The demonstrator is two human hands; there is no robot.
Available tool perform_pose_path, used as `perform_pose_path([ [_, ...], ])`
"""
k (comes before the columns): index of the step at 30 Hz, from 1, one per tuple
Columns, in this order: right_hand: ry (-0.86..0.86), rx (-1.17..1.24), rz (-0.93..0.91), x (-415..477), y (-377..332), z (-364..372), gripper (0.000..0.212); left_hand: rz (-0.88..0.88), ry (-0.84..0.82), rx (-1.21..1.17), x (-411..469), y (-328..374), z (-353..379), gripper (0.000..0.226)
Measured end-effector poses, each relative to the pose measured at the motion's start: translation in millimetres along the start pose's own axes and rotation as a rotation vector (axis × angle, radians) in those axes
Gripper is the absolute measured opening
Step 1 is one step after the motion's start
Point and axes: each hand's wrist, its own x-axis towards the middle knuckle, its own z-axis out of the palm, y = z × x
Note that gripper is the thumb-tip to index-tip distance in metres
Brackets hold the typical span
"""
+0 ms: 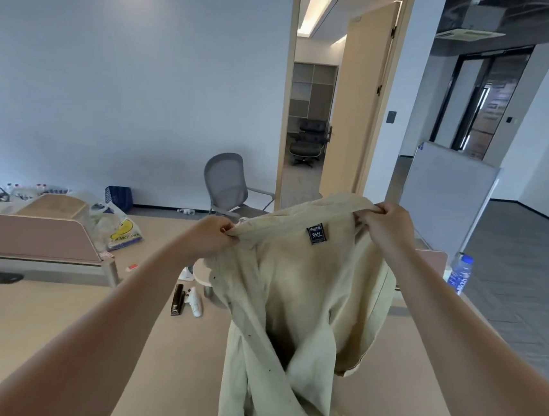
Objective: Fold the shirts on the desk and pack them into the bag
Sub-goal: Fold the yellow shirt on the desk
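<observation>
I hold up the pale beige button-up cotton shirt (294,297) in the air above the light wooden desk (52,337), near its front edge; the lower hem hangs down toward the desk and I cannot tell if it touches. The shirt is open at the front, with the dark woven label (316,233) inside the neck facing me. My left hand (211,237) is pinched closed on the left shoulder seam, and my right hand (387,223) is clenched on the collar near the right shoulder, a little higher.

I judge the cloth is light and very soft: it sags between my two hands and the front panels twist across each other below. It will not keep a shape alone, so it needs the desk under it for folding. The best places to hold are the two shoulder points, well apart, so the body hangs flat.

Further away, toward the far left of the desk, lies a white plastic bag with a yellow smiling face (120,228). A black stapler (177,299) lies near the middle.
</observation>
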Motion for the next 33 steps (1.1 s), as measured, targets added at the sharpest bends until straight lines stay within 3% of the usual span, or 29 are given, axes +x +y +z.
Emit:
perform_pose_path([
  [2,-0.033,-0.124,-0.064,4.0,6.2,-5.0,0.004,-0.070,0.096,-0.183,2.5,-6.3,-4.4,0.011],
  [4,-0.060,-0.249,-0.102,9.4,16.6,-8.5,0.015,-0.108,0.164,-0.328,3.0,-8.4,-4.8,0.014],
  [7,-0.077,-0.410,-0.066,15.0,33.4,-5.3,0.012,-0.117,0.232,-0.433,0.1,2.9,4.5,0.015],
  [11,-0.019,-0.275,0.033,11.0,40.3,9.4,0.016,-0.217,0.244,-0.641,-0.1,15.4,21.2,0.032],
  [14,0.011,-0.145,0.122,13.5,43.5,9.7,0.029,-0.266,0.237,-0.602,-1.4,7.0,22.3,0.019],
  [18,0.013,0.092,0.239,8.4,45.5,6.7,0.023,-0.259,0.263,-0.575,0.5,-1.3,23.3,0.021],
  [22,-0.009,0.124,0.291,-2.2,46.7,11.5,0.034,-0.245,0.274,-0.268,2.3,-9.8,29.5,0.019],
  [26,-0.028,0.073,0.324,-8.1,54.2,14.7,0.037,-0.301,0.144,-0.007,0.2,-13.1,36.8,0.026],
  [33,0.015,0.040,0.284,-12.7,65.0,3.1,0.036,-0.510,0.118,-0.531,-8.8,-11.4,34.6,0.023],
])
